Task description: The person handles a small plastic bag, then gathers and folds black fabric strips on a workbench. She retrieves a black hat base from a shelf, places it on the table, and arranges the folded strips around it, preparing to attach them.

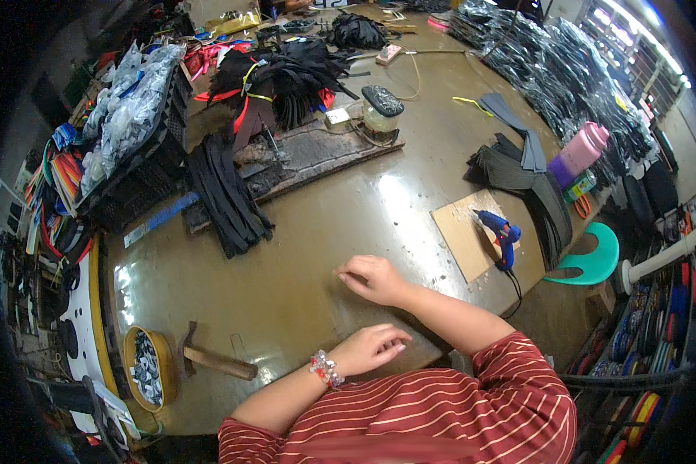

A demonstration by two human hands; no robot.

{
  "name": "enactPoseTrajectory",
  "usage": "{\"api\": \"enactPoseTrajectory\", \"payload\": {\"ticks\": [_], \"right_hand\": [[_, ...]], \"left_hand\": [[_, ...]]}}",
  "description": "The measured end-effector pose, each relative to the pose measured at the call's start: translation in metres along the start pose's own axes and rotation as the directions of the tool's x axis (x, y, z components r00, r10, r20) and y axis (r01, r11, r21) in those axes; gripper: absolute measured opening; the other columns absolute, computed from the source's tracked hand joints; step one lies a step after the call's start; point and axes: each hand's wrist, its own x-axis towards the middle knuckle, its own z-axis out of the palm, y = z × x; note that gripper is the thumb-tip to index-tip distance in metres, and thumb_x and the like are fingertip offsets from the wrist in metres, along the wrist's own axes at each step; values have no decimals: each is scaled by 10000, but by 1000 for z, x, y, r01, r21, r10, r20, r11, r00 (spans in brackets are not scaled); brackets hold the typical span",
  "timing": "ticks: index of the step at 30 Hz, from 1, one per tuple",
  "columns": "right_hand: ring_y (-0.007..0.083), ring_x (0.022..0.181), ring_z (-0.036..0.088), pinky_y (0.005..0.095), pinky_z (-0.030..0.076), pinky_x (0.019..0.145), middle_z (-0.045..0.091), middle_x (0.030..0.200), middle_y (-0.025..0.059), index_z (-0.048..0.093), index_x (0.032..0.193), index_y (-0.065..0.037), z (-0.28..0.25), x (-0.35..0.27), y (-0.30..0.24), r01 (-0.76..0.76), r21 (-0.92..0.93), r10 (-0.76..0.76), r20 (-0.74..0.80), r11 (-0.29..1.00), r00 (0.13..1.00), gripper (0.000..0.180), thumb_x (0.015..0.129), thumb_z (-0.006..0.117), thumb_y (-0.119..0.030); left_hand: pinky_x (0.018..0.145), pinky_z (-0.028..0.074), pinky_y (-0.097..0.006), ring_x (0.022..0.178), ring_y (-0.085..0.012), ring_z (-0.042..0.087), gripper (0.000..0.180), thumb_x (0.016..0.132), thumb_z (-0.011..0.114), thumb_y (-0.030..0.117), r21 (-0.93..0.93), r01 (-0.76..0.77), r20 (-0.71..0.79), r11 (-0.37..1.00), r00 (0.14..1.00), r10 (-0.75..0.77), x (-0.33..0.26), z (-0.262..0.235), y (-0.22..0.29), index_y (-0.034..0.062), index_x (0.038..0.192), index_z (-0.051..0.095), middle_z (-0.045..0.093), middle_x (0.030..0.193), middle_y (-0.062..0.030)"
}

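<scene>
Over the near part of the table, my left hand [370, 349] reaches in from the lower left, a beaded bracelet [327, 369] round its wrist. Its fingers are apart and loosely bent, with nothing in them. Just beyond it, my right hand [373, 279] comes across from the right, fingertips curled in and pointing left. Nothing shows in that hand. To the left lies a hammer [218, 362] with a wooden handle, beside a yellow tub [169, 380] of small metal pieces. A blue glue gun [506, 238] rests on a square board [458, 240] at the right.
Black strips [223, 197] lie by a dark worn board [332, 158] with a lidded jar [382, 112]. Grey strips [510, 174] and a pink-purple bottle [580, 152] stand at the right edge, near a green stool [591, 259]. A black crate [143, 174] holds plastic-wrapped goods.
</scene>
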Motion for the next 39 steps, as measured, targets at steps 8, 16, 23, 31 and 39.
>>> {"api": "enactPoseTrajectory", "payload": {"ticks": [8, 16, 23, 31, 39], "right_hand": [[224, 647, 572, 339, 449, 592, 540, 672, 58, 582, 797, -81, 2, -4, -5, 288, -226, -279, 71, 931, 958, 88, 757, 652, -117], [256, 710, 574, 372, 460, 665, 564, 754, 73, 605, 910, -82, -73, 14, -62, 176, -453, -43, 288, 874, 957, 198, 744, 661, -174], [344, 1240, 376, 527, 325, 980, 416, 1333, 152, 446, 1291, -220, -330, 41, 76, -347, -872, 205, -290, 345, 935, 563, 836, 505, -545], [419, 1344, 179, 642, 176, 1026, 156, 1502, 91, 420, 1344, -297, -363, -42, 240, -861, -484, 785, -589, -152, 192, 808, 721, 348, -806], [379, 1266, 358, 596, 253, 1014, 261, 1467, 101, 527, 1265, -186, -353, -50, 235, -866, -491, 699, -654, -99, 290, 789, 766, 331, -764]], "left_hand": [[682, 497, -323, 748, -209, 605, 242, 902, 522, 205, 106, -51, -30, 993, 998, 55, -2, 5, 3, 50, 1070, 603, 578, 875, -104], [715, 499, -314, 787, -229, 613, 220, 886, 551, 177, 80, 16, 8, 997, 1000, -16, -6, -2, 6, 52, 1054, 621, 608, 900, -105], [695, 505, -291, 763, -177, 624, 174, 849, 613, 156, 28, 27, -202, 999, 979, -20, -3, -6, 13, 73, 995, 656, 643, 877, -74], [628, 508, -279, 689, -150, 623, 241, 872, 593, 248, 116, 198, -91, 973, 978, -188, 8, -3, 13, 92, 1053, 632, 628, 827, -54], [625, 512, -268, 731, -145, 620, 203, 836, 638, 167, 98, 101, -163, 990, 983, -84, 7, -2, 10, 67, 1013, 644, 632, 811, -53]]}}
